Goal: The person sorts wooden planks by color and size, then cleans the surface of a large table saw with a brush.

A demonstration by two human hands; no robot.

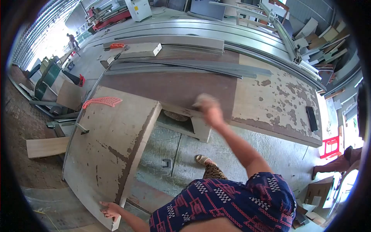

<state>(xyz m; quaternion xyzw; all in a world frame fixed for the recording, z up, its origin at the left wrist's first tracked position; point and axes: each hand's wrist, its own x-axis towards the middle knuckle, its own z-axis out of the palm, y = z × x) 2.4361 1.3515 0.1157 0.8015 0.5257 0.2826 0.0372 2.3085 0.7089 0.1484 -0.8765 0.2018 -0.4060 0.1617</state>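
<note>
My left hand point(111, 210) rests near the front corner of a worn, peeling board surface point(116, 133), fingers spread and nothing visible in them. My right hand point(210, 108) is smeared by motion over the front edge of a brown worktop point(174, 87). A pale blur shows at its fingertips, and whether it holds anything cannot be made out. Left of it, a pink-red comb-like plastic piece point(102, 101) lies on the worn board. Beyond my right hand, long grey strips point(185, 67) lie across the brown worktop.
A peeling pale board point(278, 96) extends to the right, with a black block point(311, 118) on it. Long metal rails point(162, 27) of a machine run behind. A wooden plank point(48, 147) juts out at left. Another person point(72, 41) stands far off; another's leg point(336, 162) shows at right.
</note>
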